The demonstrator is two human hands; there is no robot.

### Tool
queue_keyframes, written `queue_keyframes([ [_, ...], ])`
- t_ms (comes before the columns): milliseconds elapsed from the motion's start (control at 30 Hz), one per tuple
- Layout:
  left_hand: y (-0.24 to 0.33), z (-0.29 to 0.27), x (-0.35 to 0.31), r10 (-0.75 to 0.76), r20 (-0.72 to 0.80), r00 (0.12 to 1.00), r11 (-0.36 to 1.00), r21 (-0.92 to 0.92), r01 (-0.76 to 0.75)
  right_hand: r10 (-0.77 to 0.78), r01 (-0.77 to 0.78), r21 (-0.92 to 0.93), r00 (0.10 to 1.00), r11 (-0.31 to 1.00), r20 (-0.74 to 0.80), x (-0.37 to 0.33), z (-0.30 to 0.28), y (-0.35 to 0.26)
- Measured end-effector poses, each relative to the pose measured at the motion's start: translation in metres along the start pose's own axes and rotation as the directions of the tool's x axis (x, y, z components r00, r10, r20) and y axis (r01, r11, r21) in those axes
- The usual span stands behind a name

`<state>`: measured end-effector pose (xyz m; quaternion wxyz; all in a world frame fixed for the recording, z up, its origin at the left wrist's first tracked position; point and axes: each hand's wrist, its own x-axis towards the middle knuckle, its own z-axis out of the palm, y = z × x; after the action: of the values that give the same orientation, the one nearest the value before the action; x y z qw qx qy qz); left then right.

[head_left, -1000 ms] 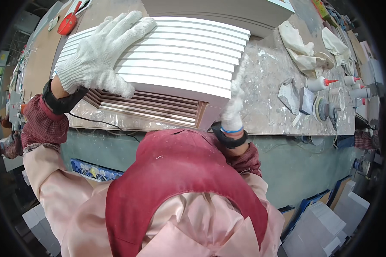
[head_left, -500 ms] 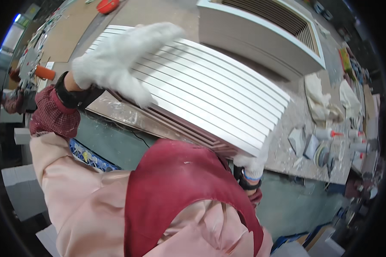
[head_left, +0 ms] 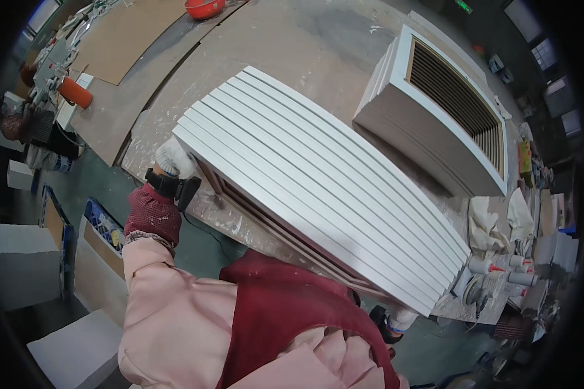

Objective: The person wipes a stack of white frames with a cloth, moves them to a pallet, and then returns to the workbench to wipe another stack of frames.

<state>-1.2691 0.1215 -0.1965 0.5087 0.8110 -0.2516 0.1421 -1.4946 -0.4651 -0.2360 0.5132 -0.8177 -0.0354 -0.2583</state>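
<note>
A long white grooved cabinet lies at a slant in front of me, its ribbed face up and a recessed, stepped frame along its near side. My left hand, in a white knit glove with a black strap at the wrist, is closed on its left end near the lower corner; the fingertips are partly hidden. At the near right corner my right hand, also gloved, grips the cabinet from below, its fingers mostly covered by it.
A second white cabinet with a dark slatted opening stands behind on the dusty worktable. Cloths, glue bottles and a sander-like tool lie at right. A red bowl sits far back; an orange cylinder stands left.
My left hand has come off the ribbed face, where it lay spread, and now holds the cabinet's left end. My right hand stays at the near right corner. The view has shifted.
</note>
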Motion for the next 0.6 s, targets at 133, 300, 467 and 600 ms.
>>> queue_keyframes([
  [133,-0.009,0.009,-0.015,-0.482,-0.06,0.874,0.857,-0.243,0.455,0.015,-0.014,0.054,1.0,0.998,-0.022,0.018,-0.008,0.016],
  [300,0.039,0.021,0.025,-0.381,0.324,0.866,0.651,-0.571,0.5,0.068,-0.065,0.149,0.998,0.987,-0.014,0.053,-0.034,0.038],
  [467,0.045,0.037,0.006,-0.448,0.2,0.871,0.863,-0.158,0.48,0.175,-0.163,0.271,0.984,0.949,-0.022,0.064,-0.065,0.054],
  [600,0.095,0.054,0.002,-0.538,0.131,0.832,0.75,-0.376,0.544,0.266,-0.235,0.36,0.963,0.903,-0.039,0.066,-0.096,0.058],
])
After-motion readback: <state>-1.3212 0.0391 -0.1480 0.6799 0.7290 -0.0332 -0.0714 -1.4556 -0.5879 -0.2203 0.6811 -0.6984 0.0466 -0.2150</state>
